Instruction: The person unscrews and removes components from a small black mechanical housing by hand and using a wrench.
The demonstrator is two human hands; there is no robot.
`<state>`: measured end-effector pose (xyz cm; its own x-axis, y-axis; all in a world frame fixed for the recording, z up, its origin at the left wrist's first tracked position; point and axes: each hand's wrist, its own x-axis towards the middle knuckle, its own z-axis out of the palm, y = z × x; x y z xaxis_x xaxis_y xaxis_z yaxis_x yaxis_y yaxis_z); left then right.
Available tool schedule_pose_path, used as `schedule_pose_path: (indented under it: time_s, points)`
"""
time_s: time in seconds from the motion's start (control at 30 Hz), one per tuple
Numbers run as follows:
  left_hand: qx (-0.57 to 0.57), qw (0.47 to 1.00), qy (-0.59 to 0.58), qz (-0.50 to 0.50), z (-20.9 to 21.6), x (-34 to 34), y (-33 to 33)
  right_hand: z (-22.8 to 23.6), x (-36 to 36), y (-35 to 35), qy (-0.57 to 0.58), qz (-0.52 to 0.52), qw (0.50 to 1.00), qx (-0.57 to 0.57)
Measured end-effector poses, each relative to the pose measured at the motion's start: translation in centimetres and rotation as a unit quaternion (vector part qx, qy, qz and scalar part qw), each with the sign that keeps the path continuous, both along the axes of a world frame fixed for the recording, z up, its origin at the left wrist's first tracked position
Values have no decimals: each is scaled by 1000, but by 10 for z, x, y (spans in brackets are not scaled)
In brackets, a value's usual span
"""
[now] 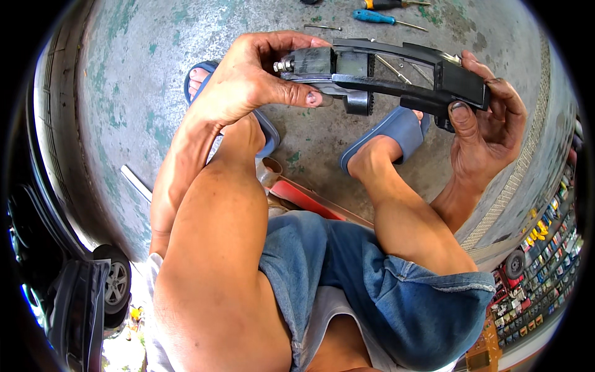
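A long black frame-like part [384,85] is held level above the floor between my two hands. Its two rails enclose an open middle where thin metal rods show, with a block toward the left and a wider housing at the right end. A silver bolt with a nut [283,66] sticks out of the left end. My left hand [251,77] grips that end, thumb along the near side and fingers over the far side. At the other end my right hand [486,127] closes on the housing, thumb in front and fingers behind.
On the concrete floor ahead lie a blue-handled screwdriver [375,17], an orange-and-black-handled screwdriver [383,4] and a thin metal rod [323,27]. Blue slippers [406,133] are on my feet. A red object [304,198] lies between my legs. A car wheel [116,285] shows at left.
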<state>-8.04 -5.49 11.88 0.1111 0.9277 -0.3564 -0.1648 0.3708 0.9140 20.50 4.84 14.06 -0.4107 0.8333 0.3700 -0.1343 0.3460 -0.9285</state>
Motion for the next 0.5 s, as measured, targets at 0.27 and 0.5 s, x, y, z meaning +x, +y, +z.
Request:
schedule_pose_path:
  time_s: [0.27, 0.5]
  points:
    - [-40, 999, -37, 6, 5, 2, 3, -1, 4, 3, 15, 0, 999, -37]
    - [-47, 999, -5, 2, 8, 5, 1, -11, -2, -1, 12, 8, 998, -57]
